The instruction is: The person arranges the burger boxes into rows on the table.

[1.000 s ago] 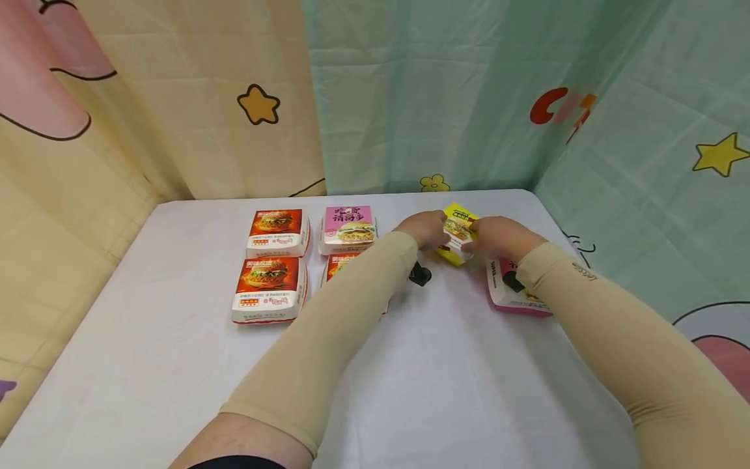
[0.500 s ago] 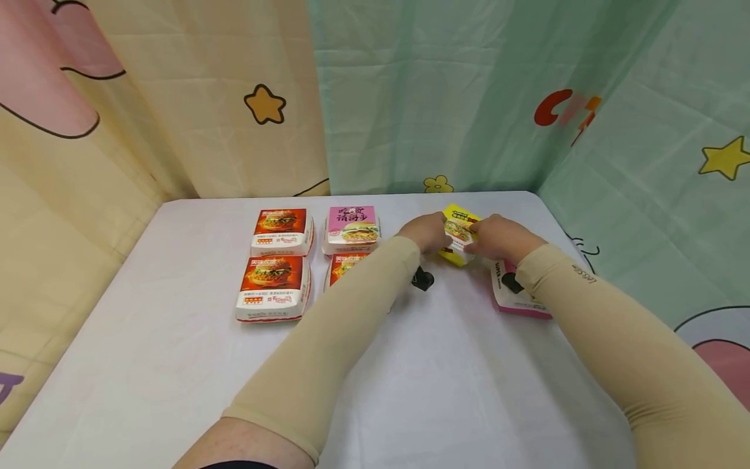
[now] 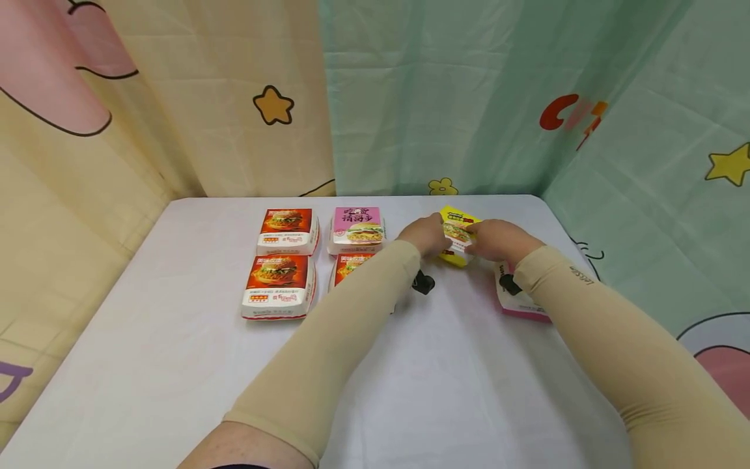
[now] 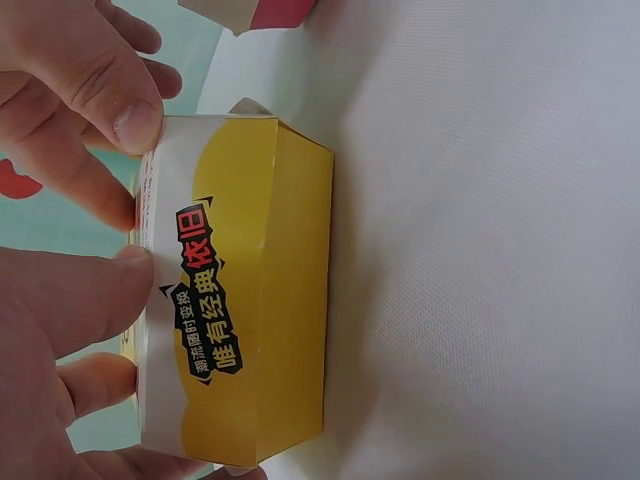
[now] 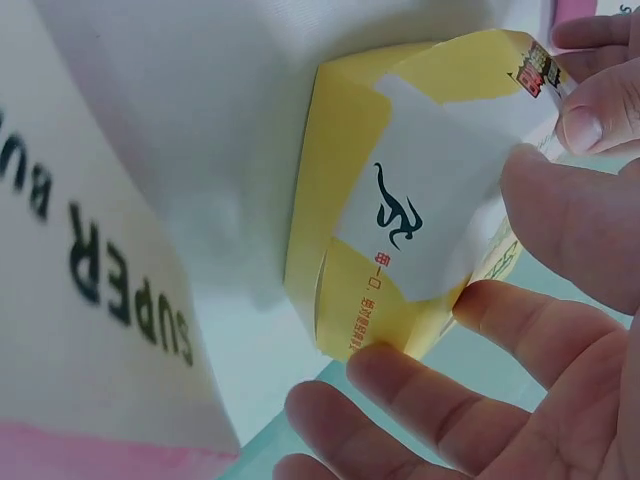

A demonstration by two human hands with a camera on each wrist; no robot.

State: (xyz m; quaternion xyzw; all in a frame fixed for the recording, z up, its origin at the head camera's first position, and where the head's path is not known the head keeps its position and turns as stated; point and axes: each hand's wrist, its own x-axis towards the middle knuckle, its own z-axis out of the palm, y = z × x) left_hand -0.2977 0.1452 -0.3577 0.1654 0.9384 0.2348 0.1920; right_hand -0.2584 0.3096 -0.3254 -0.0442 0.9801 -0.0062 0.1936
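A yellow and white paper burger box [image 3: 458,236] sits on the white table toward the back right, turned at an angle. My left hand [image 3: 423,234] pinches its left side, the thumb along the lid's edge in the left wrist view. On the opposite side, my right hand [image 3: 499,240] grips the box's corner, with its thumb at the lid edge and fingers spread along the side in the right wrist view. The box's lid appears closed. A white and pink box [image 3: 521,306] printed "SUPER" lies just under the right wrist, partly hidden by the sleeve.
On the left, two red burger boxes [image 3: 278,286] stand one behind the other. Beside them are a pink-topped box [image 3: 357,228] and another red box [image 3: 350,262], the latter partly covered by my left sleeve. Patterned curtains [image 3: 410,98] hang behind the table [image 3: 146,365].
The head view has shifted slightly, so the scene sits a little farther right. Both hands stay on the yellow burger box, which hardly moves.
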